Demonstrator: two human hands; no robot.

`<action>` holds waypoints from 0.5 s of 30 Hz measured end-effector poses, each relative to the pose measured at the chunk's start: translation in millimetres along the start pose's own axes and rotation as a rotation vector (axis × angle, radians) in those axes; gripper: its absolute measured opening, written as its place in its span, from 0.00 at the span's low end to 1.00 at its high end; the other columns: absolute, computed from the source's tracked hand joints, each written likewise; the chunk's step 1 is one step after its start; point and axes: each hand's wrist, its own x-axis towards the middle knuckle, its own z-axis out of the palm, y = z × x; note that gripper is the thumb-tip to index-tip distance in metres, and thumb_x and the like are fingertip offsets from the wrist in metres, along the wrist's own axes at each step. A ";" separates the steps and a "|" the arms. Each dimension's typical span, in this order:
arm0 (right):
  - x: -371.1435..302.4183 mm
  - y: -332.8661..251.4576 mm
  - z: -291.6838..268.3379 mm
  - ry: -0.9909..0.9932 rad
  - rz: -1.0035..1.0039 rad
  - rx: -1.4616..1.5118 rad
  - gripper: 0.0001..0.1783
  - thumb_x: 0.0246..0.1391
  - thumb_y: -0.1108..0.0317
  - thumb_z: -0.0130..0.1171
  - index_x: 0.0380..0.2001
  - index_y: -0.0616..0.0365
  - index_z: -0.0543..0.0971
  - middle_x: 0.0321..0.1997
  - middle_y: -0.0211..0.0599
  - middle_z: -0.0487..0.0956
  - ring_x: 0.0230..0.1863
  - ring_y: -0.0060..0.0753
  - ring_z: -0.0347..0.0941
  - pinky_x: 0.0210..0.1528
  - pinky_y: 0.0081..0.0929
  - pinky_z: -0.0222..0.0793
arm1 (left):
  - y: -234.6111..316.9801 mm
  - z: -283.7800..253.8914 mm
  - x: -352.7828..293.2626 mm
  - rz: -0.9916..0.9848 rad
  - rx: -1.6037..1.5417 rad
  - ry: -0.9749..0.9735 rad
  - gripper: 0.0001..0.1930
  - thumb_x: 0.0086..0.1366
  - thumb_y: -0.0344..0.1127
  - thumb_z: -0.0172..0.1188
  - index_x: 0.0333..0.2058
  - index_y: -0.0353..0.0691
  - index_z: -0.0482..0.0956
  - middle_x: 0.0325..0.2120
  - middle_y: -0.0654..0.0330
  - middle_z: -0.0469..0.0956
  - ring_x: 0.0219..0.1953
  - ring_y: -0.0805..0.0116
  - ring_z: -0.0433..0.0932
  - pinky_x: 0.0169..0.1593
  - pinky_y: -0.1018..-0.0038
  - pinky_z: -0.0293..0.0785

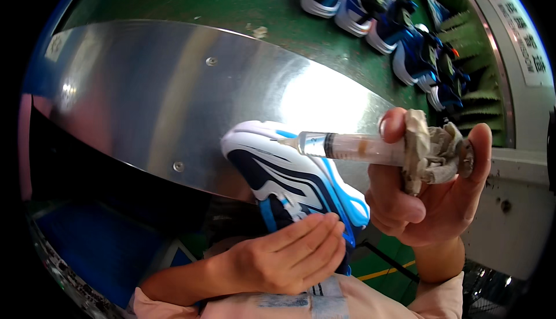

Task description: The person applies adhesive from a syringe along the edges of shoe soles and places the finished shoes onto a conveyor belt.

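Note:
A white, navy and light-blue sports shoe [272,160] is tilted on its side, with its toe over the edge of the metal ledge. My left hand [295,255] is closed on the shoe near its opening and heel; the fingertips lie against the blue upper. In my right hand [417,209] is a clear plastic syringe [347,147], held level with its tip pointing left. Crumpled pale wrapping [425,154] surrounds its plunger end. The thumb and fingers grip the barrel and plunger end. The syringe tip is at the shoe's white sole edge; I cannot tell whether it touches.
A shiny metal ledge [145,99] with screw heads stretches across the left and middle. Beyond it runs a green conveyor surface [174,6] with several similar shoes [382,29] in a row. A machine opening with green strips [483,93] stands at right. Lower left is a blue surface [104,255].

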 end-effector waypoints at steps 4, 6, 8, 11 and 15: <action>25.8 5.7 9.8 -0.024 0.071 -0.025 0.46 0.55 0.25 0.23 0.53 0.59 0.60 0.15 0.31 0.64 0.12 0.20 0.55 0.14 0.18 0.55 | 0.3 2.6 -6.6 0.008 0.028 0.035 0.09 0.59 0.33 0.57 0.39 0.43 0.78 0.39 0.65 0.79 0.42 0.69 0.78 0.52 0.73 0.73; 33.7 7.5 11.9 -0.049 0.088 -0.065 0.46 0.55 0.25 0.22 0.52 0.59 0.60 0.15 0.31 0.64 0.12 0.20 0.55 0.13 0.18 0.55 | -1.0 3.2 -9.9 0.018 0.040 0.047 0.09 0.60 0.34 0.56 0.39 0.44 0.78 0.39 0.65 0.79 0.43 0.69 0.78 0.54 0.72 0.72; 38.5 9.0 14.1 -0.022 0.104 -0.090 0.46 0.55 0.25 0.22 0.52 0.59 0.60 0.14 0.31 0.64 0.13 0.21 0.55 0.13 0.18 0.55 | -2.7 1.5 -11.7 0.036 0.051 0.045 0.09 0.61 0.35 0.55 0.39 0.44 0.78 0.40 0.65 0.79 0.45 0.69 0.78 0.56 0.72 0.71; 42.8 9.6 17.0 0.067 0.157 -0.085 0.47 0.54 0.24 0.23 0.52 0.60 0.60 0.14 0.31 0.63 0.13 0.21 0.56 0.13 0.17 0.54 | -2.4 2.8 -14.2 0.036 0.034 0.048 0.09 0.62 0.36 0.52 0.39 0.42 0.77 0.41 0.63 0.79 0.47 0.66 0.78 0.59 0.70 0.69; 47.9 7.4 24.4 0.183 0.201 -0.040 0.48 0.53 0.23 0.27 0.52 0.61 0.60 0.15 0.31 0.64 0.13 0.19 0.56 0.13 0.15 0.53 | -4.1 2.7 -14.7 0.039 0.034 0.049 0.09 0.62 0.36 0.51 0.38 0.41 0.77 0.41 0.62 0.79 0.48 0.66 0.77 0.59 0.69 0.68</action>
